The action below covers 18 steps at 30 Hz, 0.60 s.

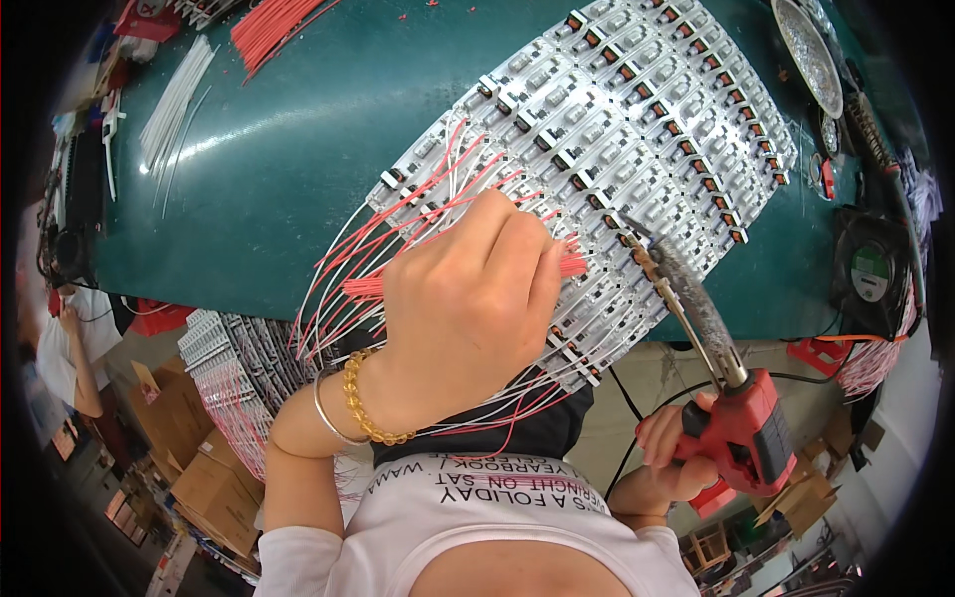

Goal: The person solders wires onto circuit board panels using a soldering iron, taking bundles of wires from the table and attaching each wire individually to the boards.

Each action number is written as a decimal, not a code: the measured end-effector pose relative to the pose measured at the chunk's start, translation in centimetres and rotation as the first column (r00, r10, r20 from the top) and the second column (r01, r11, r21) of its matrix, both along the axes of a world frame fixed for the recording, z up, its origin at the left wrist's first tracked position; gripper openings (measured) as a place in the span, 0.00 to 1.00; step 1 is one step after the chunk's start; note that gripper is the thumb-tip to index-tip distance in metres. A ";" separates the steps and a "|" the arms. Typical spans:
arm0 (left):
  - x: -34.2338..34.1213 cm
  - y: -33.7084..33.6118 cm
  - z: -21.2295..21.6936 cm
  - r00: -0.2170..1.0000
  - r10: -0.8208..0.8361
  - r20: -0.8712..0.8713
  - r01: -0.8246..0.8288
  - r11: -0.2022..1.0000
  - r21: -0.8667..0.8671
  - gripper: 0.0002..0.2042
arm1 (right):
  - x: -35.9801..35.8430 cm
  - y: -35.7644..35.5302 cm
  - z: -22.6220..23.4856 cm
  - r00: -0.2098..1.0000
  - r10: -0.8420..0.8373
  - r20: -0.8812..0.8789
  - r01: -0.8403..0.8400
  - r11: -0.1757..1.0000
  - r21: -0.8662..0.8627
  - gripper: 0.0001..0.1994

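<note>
A large panel of small white circuit boards (637, 119) lies at a slant over the front edge of the green table. My left hand (473, 284) is above its lower left part, fingers closed around a bundle of red wires (571, 265). Red and white wires attached to the boards fan out under and beside that hand. In my right hand (674, 456) is a red soldering gun (753, 430), gripped by its handle. Its long metal tip reaches up and left to the boards, close to the left fingertips. Whether the tip touches a board I cannot tell.
Loose white wires (179, 109) and red wires (279, 35) lie at the table's far left. A metal dish (808, 55) and a black fan (873, 264) stand on the right. More wired boards (239, 373) and cardboard boxes (214, 488) are lower left. Another person's arm (82, 363) shows far left.
</note>
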<state>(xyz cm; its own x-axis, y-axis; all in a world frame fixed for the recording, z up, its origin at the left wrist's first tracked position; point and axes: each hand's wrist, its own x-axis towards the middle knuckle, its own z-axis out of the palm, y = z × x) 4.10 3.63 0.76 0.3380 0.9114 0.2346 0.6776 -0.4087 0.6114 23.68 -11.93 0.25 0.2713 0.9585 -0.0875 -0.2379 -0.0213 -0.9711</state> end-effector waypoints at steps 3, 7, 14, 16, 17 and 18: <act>0.1 0.0 -0.4 1.000 0.008 -0.004 -0.008 0.998 0.062 0.08 | 0.5 -0.1 0.0 0.998 0.051 0.033 -0.051 0.999 -0.005 0.38; 0.5 0.2 -0.7 0.999 -0.003 0.036 0.000 0.996 0.087 0.08 | -0.1 0.0 0.5 1.000 0.004 0.024 -0.003 1.000 -0.023 0.35; 0.1 0.0 -0.9 1.000 0.008 -0.006 -0.007 0.995 0.103 0.08 | 0.6 -0.1 0.0 0.990 0.130 0.061 -0.121 0.984 -0.130 0.32; 0.0 0.0 -0.8 1.000 0.011 -0.011 -0.010 0.995 0.101 0.08 | 0.6 -0.3 -0.2 0.991 0.126 -0.037 -0.129 0.988 -0.088 0.32; 0.1 0.1 -0.7 1.000 0.007 -0.005 -0.006 0.995 0.101 0.08 | 0.7 -0.4 -0.1 0.992 0.122 -0.031 -0.124 0.988 -0.089 0.32; 0.2 0.2 -0.7 1.000 -0.003 0.002 0.002 0.995 0.101 0.08 | 0.7 -0.5 0.1 0.996 0.084 0.028 -0.082 0.995 -0.056 0.32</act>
